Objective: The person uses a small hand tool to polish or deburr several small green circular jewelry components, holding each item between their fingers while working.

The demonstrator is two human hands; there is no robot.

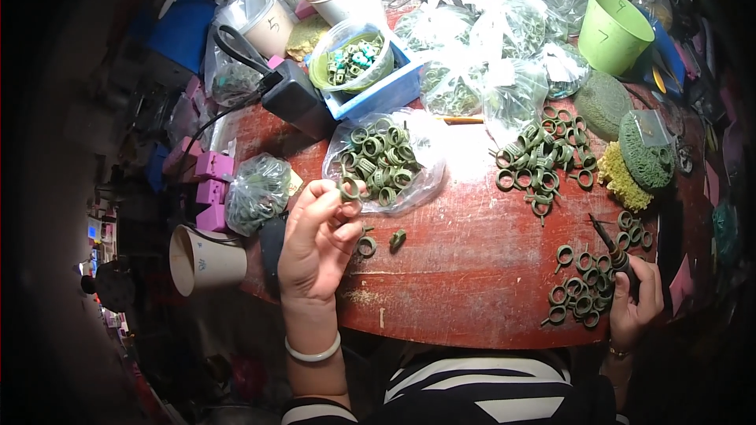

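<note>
My left hand (319, 240) is raised over the left of the table, pinching a green ring (349, 188) between thumb and fingertips. Just beyond it, an open clear plastic bag (425, 169) carries a heap of green rings (378, 164). Two loose green rings lie close to this hand, one (398, 240) standing apart. At the right, my right hand (639, 299) is closed round a dark pen-shaped tool (614, 248) with a thin pointed tip angled up and away. Beneath it spreads a group of green rings (583, 287); another pile (543, 153) lies farther back.
Tied clear bags (504, 55) crowd the back. A blue tray (386, 86) bears a tub (350, 55) of small pieces, beside a black power adapter (295, 98). A green cup (614, 31), green and yellow sponges (626, 177) line the right; a cream cup (209, 261) lies tipped at left.
</note>
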